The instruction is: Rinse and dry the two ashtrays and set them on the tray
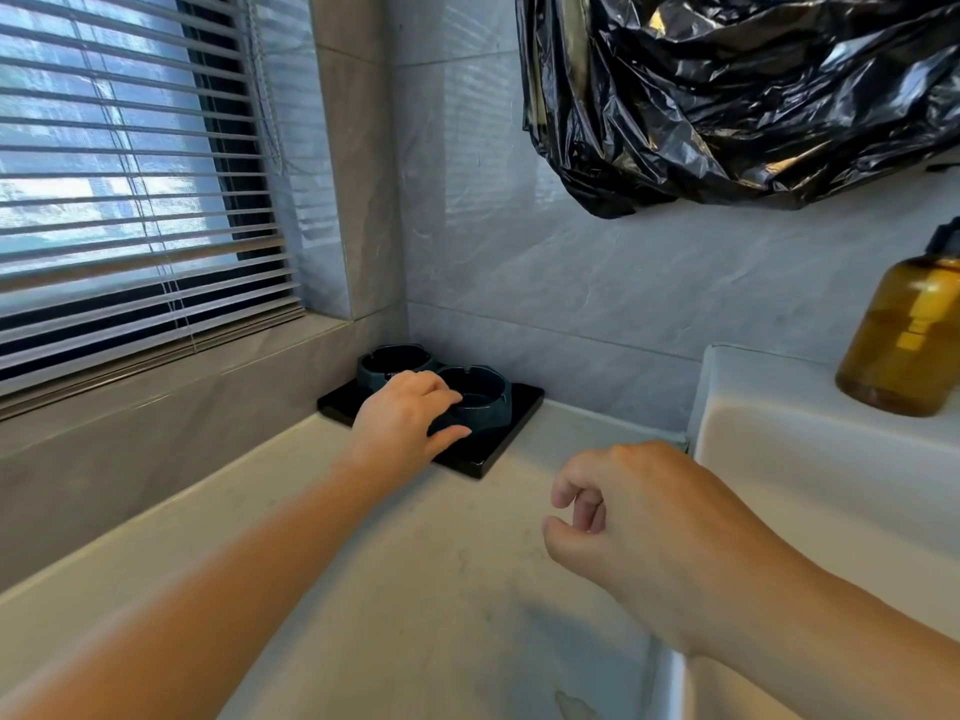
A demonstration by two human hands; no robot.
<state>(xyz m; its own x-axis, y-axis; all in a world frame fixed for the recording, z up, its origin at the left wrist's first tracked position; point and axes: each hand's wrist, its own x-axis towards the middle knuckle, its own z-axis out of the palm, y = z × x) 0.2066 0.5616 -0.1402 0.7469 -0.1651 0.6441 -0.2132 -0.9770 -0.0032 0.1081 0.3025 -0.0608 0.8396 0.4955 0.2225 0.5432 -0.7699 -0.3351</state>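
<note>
Two dark blue round ashtrays stand side by side on a glossy black square tray in the counter's far corner. The far ashtray sits by the wall corner. The near ashtray is under my left hand, whose fingers curl over its rim while the thumb lies along its front side. My right hand hovers above the counter, nearer me and to the right of the tray, with its fingers loosely curled and nothing in them.
A white sink basin lies to the right, with an amber soap bottle on its rim. A black plastic bag hangs on the tiled wall above. A window with blinds is on the left, above a ledge.
</note>
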